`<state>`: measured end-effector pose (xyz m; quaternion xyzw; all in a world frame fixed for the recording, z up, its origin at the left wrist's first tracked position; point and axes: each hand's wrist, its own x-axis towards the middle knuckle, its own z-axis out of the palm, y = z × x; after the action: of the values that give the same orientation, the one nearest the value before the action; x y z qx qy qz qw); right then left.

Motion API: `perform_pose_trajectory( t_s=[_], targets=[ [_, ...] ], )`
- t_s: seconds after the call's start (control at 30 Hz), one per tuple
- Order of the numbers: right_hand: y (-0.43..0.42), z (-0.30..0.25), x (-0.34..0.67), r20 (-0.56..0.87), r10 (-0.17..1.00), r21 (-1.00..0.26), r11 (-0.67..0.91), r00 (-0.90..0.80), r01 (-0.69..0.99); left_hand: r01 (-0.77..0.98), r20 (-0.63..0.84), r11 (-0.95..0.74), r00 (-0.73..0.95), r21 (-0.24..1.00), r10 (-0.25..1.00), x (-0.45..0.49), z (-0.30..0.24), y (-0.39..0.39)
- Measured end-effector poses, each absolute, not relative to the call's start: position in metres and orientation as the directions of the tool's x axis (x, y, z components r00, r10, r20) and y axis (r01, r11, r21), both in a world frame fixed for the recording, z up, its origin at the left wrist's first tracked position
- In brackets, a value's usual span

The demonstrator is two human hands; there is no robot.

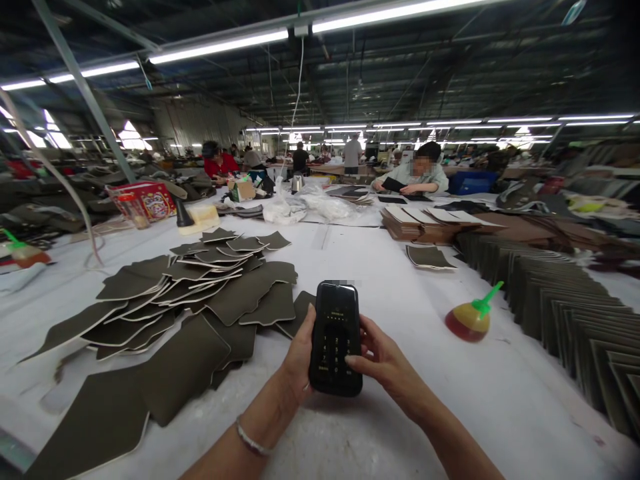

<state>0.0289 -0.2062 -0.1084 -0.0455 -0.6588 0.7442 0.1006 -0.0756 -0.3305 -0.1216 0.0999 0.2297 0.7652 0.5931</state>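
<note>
A black mobile phone (336, 340) is held upright above the white table, its dark screen showing a number keypad. My left hand (299, 357), with a bracelet on the wrist, grips the phone along its left edge. At the other edge, my right hand (383, 353) has its fingers curled against the phone's side. Its thumb lies over the lower right of the screen, by the keypad. Part of the fingers of both hands is hidden behind the phone. Left of the hands lie loose dark olive cut pieces (183, 353) with pale edges, overlapping in a heap.
A squeeze bottle (469, 321) with a green nozzle and amber liquid stands at right. Beyond it runs a long row of dark pieces (555, 313). Brown stacked panels (415, 223) lie further back. Across the table a co-worker (423, 175) handles a dark piece. Clear plastic (320, 205) lies mid-table.
</note>
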Motion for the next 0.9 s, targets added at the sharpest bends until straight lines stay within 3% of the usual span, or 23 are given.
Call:
perform_pose_trajectory(
  t_s=[0.9],
  targets=[
    [-0.2057, -0.106, 0.0312, 0.084, 0.216, -0.975, -0.182, -0.973, -0.125, -0.837, -0.15, -0.264, -0.375, 0.48, 0.915, -0.0713, -0.1136, -0.3292]
  ],
)
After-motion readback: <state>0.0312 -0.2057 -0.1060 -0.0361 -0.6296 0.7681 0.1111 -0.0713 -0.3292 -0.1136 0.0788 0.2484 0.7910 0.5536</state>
